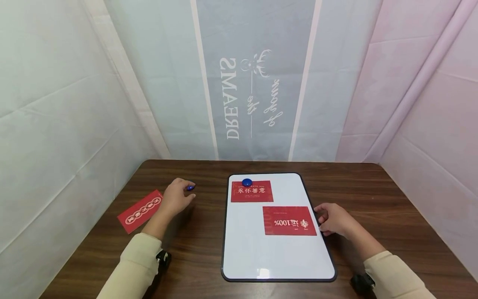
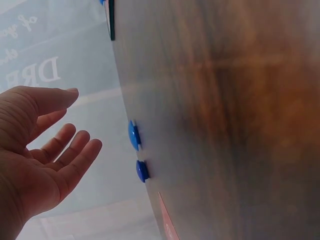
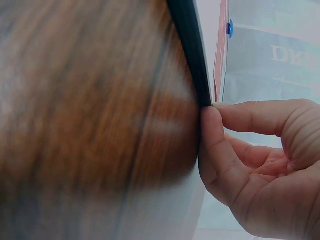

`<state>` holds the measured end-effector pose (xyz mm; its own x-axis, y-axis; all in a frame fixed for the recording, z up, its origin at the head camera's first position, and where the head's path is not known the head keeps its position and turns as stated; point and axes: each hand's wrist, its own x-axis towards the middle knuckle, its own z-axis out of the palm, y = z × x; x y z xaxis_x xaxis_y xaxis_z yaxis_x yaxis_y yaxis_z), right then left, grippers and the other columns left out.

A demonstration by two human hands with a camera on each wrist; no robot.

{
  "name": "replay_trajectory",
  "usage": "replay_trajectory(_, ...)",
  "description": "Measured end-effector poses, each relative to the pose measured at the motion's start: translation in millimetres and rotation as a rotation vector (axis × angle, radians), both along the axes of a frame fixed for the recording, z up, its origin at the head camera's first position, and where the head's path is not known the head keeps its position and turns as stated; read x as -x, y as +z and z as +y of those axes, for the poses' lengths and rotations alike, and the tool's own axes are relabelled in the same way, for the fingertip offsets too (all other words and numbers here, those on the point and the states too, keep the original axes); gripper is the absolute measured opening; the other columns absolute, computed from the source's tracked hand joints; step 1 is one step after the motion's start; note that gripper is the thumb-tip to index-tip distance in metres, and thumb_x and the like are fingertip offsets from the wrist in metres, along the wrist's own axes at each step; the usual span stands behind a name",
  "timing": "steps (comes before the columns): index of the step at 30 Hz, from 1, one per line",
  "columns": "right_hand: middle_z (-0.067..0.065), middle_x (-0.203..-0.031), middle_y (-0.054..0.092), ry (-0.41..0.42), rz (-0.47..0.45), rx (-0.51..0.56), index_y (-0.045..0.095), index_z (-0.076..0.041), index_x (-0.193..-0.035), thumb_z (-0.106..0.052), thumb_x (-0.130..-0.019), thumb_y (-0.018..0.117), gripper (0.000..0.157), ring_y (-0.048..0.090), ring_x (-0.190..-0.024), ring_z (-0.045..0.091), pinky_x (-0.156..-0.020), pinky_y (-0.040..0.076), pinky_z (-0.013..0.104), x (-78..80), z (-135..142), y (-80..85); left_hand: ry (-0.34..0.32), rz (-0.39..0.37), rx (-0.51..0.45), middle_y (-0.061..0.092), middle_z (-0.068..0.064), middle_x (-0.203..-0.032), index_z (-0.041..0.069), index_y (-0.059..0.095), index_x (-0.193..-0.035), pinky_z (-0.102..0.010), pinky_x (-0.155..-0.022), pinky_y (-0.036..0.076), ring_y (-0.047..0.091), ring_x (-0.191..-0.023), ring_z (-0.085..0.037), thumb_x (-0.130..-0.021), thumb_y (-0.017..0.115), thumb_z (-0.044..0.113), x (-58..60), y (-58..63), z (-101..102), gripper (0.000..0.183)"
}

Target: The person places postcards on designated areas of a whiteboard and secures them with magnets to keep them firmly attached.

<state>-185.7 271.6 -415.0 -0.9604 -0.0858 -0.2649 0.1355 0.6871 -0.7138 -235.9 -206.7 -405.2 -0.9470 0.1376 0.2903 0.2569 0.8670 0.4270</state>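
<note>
A whiteboard [image 1: 246,249] with a dark frame lies on the table, bearing two red cards. One round blue magnet [image 1: 247,182] sits on the top edge of the upper card [image 1: 252,197]; the lower card [image 1: 289,221] reads upside down and lies near the board's right edge. My right hand [image 1: 336,220] pinches that edge between thumb and fingers. To the left of the board, my left hand [image 1: 177,195] hovers with fingers apart. Beyond it, in the left wrist view, stand two blue magnets, a nearer-left one [image 2: 142,171] and another [image 2: 133,135]; neither is held.
A third red card [image 1: 142,211], long and narrow, lies askew on the brown wooden table [image 1: 201,249] at the left. Hanging cloth [image 1: 254,145] with mirrored lettering rises behind the table's back edge, and pale cloth stands at both sides.
</note>
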Motion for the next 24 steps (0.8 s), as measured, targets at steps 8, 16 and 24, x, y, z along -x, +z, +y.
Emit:
replay_trajectory(8, 0.012, -0.083, 0.055, -0.001, 0.002, -0.007, 0.049, 0.01, -0.128, 0.0, -0.077, 0.079, 0.061, 0.057, -0.073, 0.023, -0.063, 0.058, 0.034, -0.1, 1.3, -1.0, 0.01, -0.054, 0.073, 0.056, -0.023, -0.116, 0.0, 0.067, -0.116, -0.054, -0.094, 0.047, 0.058, -0.108, -0.04, -0.087, 0.073, 0.013, 20.3, 1.7, -0.5, 0.033)
replay_trajectory(16, 0.012, -0.084, 0.055, -0.001, -0.006, -0.01, 0.048, 0.01, -0.129, 0.0, -0.077, 0.079, 0.061, 0.057, -0.074, 0.023, -0.064, 0.058, 0.035, 1.4, -1.8, 1.3, 0.041, -0.134, 0.126, 0.055, -0.029, -0.121, -0.002, 0.065, -0.12, -0.057, -0.095, 0.045, 0.055, -0.112, -0.044, -0.087, 0.072, 0.014, 36.9, 0.4, -3.3, 0.037)
replay_trajectory(24, 0.012, -0.081, 0.054, 0.007, -0.01, -0.011, 0.049, 0.011, -0.128, 0.003, -0.078, 0.077, 0.058, 0.056, -0.072, 0.023, -0.063, 0.058, 0.035, 2.5, 0.2, -1.3, 0.063, -0.197, 0.223, 0.056, -0.028, -0.121, -0.001, 0.064, -0.123, -0.054, -0.094, 0.046, 0.056, -0.11, -0.043, -0.09, 0.069, 0.016, 52.8, -5.1, -2.2, 0.038)
